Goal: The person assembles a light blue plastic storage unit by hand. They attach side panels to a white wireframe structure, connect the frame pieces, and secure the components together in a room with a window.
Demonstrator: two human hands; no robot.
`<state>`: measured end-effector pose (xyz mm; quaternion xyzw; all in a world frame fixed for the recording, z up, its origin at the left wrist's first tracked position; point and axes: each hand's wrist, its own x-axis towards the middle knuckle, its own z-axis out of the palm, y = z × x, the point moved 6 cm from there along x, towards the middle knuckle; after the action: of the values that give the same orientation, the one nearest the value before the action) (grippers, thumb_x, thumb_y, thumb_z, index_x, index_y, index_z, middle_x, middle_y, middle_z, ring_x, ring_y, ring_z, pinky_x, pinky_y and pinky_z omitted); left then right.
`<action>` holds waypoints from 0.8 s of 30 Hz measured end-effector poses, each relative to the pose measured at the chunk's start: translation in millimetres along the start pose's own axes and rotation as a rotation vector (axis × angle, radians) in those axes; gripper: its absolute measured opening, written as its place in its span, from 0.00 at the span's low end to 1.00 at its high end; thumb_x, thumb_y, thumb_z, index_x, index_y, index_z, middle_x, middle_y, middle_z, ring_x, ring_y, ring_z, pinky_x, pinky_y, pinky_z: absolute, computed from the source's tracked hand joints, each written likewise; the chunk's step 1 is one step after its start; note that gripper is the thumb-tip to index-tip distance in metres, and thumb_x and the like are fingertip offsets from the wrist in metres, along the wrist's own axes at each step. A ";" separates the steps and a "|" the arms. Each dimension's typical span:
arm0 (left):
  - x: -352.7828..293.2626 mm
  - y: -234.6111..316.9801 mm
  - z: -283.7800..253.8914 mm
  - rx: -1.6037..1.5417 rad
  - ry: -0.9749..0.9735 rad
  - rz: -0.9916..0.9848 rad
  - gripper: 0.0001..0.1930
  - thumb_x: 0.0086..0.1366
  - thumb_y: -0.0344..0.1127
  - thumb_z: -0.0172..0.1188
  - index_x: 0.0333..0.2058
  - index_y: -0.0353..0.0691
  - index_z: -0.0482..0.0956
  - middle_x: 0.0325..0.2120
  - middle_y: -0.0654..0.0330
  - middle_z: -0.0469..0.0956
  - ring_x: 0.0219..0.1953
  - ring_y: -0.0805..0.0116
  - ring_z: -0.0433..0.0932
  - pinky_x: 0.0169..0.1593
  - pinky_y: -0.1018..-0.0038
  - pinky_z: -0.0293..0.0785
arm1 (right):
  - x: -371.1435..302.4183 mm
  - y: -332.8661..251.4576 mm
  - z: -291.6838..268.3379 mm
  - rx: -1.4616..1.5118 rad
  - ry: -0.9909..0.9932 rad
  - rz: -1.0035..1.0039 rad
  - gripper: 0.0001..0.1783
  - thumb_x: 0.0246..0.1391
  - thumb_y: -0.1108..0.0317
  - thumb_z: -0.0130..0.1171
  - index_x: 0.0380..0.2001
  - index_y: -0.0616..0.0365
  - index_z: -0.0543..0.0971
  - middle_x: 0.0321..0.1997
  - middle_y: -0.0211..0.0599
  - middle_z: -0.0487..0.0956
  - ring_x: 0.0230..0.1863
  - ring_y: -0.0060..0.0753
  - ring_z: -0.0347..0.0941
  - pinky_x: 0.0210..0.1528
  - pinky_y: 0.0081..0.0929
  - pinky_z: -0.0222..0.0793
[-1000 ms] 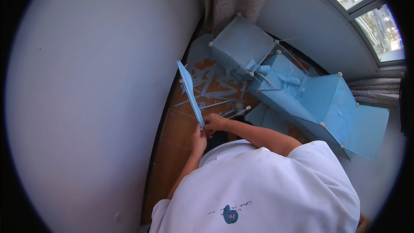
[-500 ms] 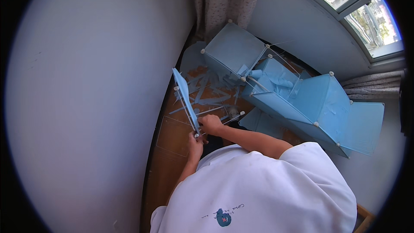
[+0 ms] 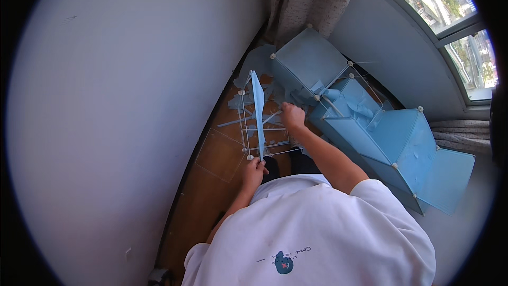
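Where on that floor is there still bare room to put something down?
Bare wood floor shows between the white wall and the left hand, though a clear panel lies there. Around the right hand, blue panels and cube shelves crowd everything.

— We're looking down at a brown wooden floor running along the white wall.

— And a clear square panel lies flat on it by the wall. Loose blue panels are scattered farther up, with the blue cube cabinet tipped over on our right.
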<state>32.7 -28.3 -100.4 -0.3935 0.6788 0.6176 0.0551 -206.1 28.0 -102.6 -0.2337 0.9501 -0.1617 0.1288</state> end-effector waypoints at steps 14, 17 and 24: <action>-22.5 -26.8 -32.8 0.002 0.032 -0.107 0.06 0.59 0.31 0.48 0.29 0.35 0.72 0.16 0.59 0.76 0.20 0.72 0.76 0.27 0.76 0.69 | 83.3 162.4 -90.7 0.072 -0.041 0.514 0.11 0.40 0.66 0.52 0.29 0.55 0.78 0.35 0.44 0.77 0.39 0.46 0.74 0.40 0.36 0.69; -16.0 -16.6 -16.1 -0.109 -0.018 -0.074 0.06 0.60 0.30 0.47 0.29 0.34 0.70 0.16 0.58 0.75 0.20 0.72 0.76 0.27 0.77 0.69 | 71.1 105.8 -54.2 -0.006 -0.082 0.246 0.10 0.38 0.68 0.51 0.28 0.55 0.78 0.34 0.47 0.76 0.39 0.51 0.72 0.40 0.40 0.68; -24.6 -12.4 -2.3 -0.086 -0.145 -0.113 0.06 0.61 0.29 0.45 0.29 0.34 0.69 0.19 0.60 0.75 0.25 0.72 0.76 0.31 0.78 0.68 | 46.5 -19.5 2.6 0.383 -0.147 -0.161 0.22 0.45 0.62 0.53 0.45 0.60 0.70 0.36 0.50 0.76 0.39 0.51 0.72 0.41 0.40 0.67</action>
<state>57.9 -18.0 -95.9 -0.3877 0.6223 0.6690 0.1219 -237.3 -11.5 -105.7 -0.2914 0.8682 -0.3315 0.2266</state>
